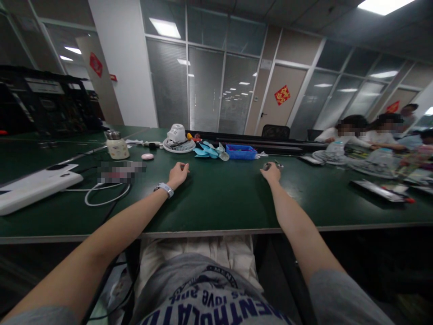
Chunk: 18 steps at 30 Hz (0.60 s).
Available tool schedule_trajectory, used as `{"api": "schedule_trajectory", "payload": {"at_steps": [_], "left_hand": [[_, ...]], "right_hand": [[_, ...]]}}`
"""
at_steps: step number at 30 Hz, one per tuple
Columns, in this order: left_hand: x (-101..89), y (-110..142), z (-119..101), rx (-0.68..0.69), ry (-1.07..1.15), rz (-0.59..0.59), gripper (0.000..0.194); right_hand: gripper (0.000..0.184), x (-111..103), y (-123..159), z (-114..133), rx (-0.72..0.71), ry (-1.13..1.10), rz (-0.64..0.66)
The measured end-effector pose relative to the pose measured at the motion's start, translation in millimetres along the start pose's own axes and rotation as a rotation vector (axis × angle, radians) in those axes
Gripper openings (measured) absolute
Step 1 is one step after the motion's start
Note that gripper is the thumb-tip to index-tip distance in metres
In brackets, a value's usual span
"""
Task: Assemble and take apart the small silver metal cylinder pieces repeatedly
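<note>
My left hand (179, 174) rests on the green table with its fingers curled together in a pinch. What it holds, if anything, is too small to make out. Further right, my right hand (272, 172) is closed near the tabletop, and a small greyish thing (266, 166) shows at its fingers. Just beyond that hand lie small metal-looking pieces (278, 163). Between and behind the hands are a blue plastic tray (241, 152), light-blue fan blades (207, 150) and a white fan body (176, 134) on its round grille (179, 146).
At the left stand a cream flask (117, 148), a pink oval object (147, 156), a looped white cable (107, 201) and a long white device (39, 192). Fan grilles (367, 164) and a flat dark-edged tray (379, 191) lie rightward, where other people sit.
</note>
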State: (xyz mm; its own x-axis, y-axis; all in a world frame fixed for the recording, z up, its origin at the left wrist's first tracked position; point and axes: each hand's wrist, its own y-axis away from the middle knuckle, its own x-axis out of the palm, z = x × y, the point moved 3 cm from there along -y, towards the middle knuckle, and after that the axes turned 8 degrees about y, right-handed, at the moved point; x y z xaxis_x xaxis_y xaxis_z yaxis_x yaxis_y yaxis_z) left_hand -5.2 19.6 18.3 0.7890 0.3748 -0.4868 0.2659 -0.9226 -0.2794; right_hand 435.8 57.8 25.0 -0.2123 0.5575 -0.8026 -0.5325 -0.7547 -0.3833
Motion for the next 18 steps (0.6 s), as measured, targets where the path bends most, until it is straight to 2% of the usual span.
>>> {"api": "schedule_trajectory", "payload": {"at_steps": [3,5,9,12,15,18], "left_hand": [[-0.2,0.2,-0.2,0.002,0.018,-0.003,0.031],[-0.1,1.0,-1.6,0.052,0.042,-0.003,0.032],[1.1,10.7,-14.6,0.257,0.060,0.006,0.035],[4.6,25.0,-30.1,0.380,0.083,0.024,0.035],[11.7,37.3,-42.2,0.440,0.106,0.061,0.032],[19.2,41.2,-46.9,0.466,0.161,0.085,0.028]], "right_hand": [[0.058,-2.8,12.1,25.1,-0.058,-0.021,-0.051],[0.058,-0.9,29.0,55.5,-0.195,-0.082,-0.070],[0.061,11.7,86.4,129.7,-0.578,-0.265,0.052],[0.065,19.8,132.8,169.7,-0.765,-0.368,0.160],[0.069,26.1,163.8,185.6,-0.852,-0.374,0.254],[0.073,29.4,176.5,185.7,-0.884,-0.320,0.291]]}}
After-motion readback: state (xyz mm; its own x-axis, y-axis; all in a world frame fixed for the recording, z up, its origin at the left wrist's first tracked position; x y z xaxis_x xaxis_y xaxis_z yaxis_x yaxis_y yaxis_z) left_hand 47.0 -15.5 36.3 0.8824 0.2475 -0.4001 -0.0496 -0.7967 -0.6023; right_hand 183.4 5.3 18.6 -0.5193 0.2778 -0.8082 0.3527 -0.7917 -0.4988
